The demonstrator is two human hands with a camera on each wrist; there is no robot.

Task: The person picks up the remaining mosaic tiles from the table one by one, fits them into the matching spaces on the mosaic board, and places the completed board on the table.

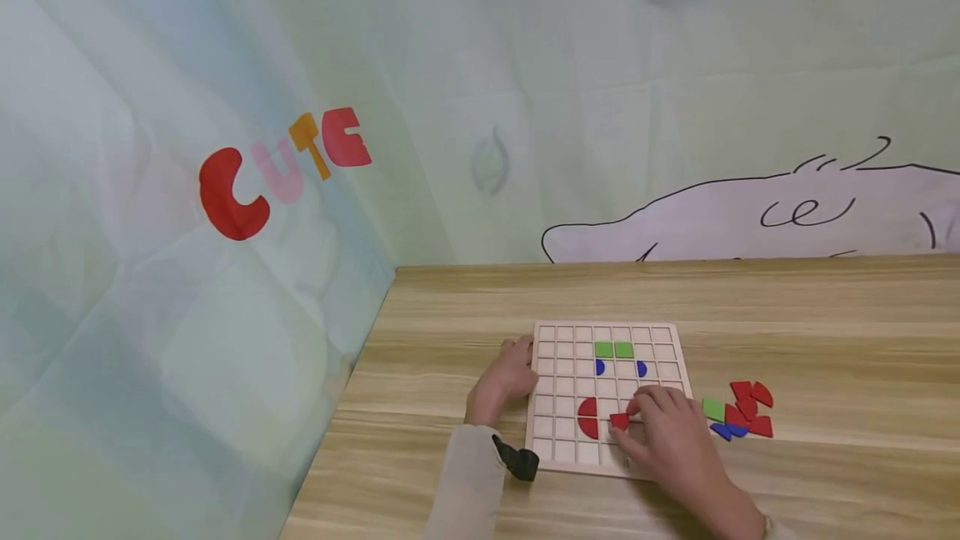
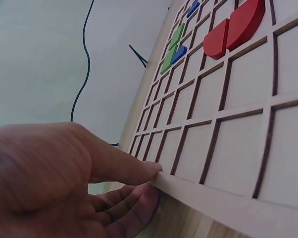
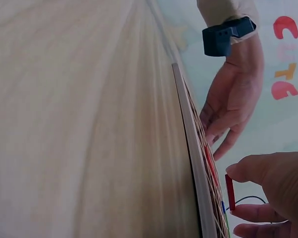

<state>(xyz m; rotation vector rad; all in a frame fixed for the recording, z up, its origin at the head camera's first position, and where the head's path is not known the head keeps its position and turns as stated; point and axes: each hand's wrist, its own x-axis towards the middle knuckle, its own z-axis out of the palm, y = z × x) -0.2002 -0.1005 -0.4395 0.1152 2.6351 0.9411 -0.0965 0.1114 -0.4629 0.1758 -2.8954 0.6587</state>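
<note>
Board (image 1: 607, 388), edge pinched by left hand (image 1: 507, 375); right hand (image 1: 673, 433) pinches red piece (image 1: 618, 422) above it.

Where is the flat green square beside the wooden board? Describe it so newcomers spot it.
On the brown table, find the pale wooden grid board. Right of it in the head view lies a small pile of flat pieces. The flat green square sits at its left end, the only green among red pieces and blue ones.

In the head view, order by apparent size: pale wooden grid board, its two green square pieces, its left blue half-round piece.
1. Pale wooden grid board
2. Two green square pieces: alike, unranked
3. Left blue half-round piece
</note>
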